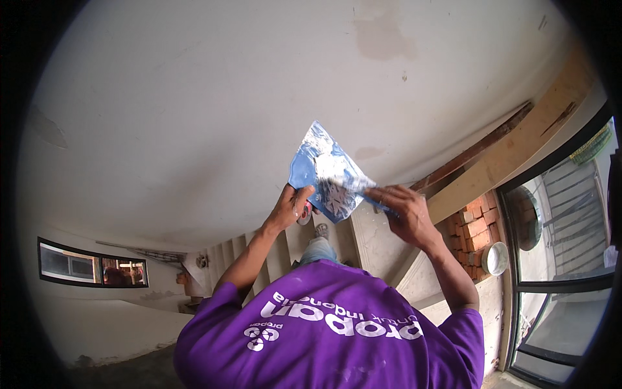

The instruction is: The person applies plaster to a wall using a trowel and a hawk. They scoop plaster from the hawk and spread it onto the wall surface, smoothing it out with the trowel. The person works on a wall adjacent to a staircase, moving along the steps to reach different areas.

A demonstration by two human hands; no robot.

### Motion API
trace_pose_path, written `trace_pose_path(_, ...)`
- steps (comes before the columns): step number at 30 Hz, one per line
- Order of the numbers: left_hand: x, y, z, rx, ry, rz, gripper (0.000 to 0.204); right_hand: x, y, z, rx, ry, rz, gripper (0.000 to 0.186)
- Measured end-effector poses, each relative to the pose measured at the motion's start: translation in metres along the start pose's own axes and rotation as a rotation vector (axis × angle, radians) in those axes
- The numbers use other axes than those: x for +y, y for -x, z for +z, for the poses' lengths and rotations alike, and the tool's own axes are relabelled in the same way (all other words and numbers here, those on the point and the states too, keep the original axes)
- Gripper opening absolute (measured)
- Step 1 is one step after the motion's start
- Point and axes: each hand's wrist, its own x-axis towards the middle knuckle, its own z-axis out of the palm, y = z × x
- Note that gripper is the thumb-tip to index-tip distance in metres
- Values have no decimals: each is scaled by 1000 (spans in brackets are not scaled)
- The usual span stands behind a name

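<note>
In front of me, near the wall, my left hand (289, 209) grips a blue putty spreader (302, 170) by its lower edge, thumb on top. White putty (319, 141) is smeared over its face. A small red round part (304, 213) shows beside the left fingers; I cannot make out what it belongs to. My right hand (407, 212) is closed round a second tool, a putty knife (374, 200), whose blade lies against the spreader. That blade is streaked with putty and partly blurred, so its outline is hard to separate from the spreader.
A pale wall (194, 97) with brownish patches rises ahead. Stairs (278, 249) run below my hands, with one foot (322, 231) on them. On the right are a wooden board (492, 159), stacked red bricks (476, 227), a white bucket (495, 258) and a dark-framed window (564, 284).
</note>
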Motion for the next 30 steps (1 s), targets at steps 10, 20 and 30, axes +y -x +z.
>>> trace_pose_path(10, -3, -3, -17, 57, -111, 55, 24, -6, -2, 15, -117, -124, 15, 44)
trace_pose_path(20, 68, -27, -77, 408, 78, 67, 23, 48, -20, -69, 321, -1301, 517, 43)
trace_pose_path(30, 194, -114, -195, 1044, -431, 1362, 36, -25, -226, -279, 966, 228, -235, 32)
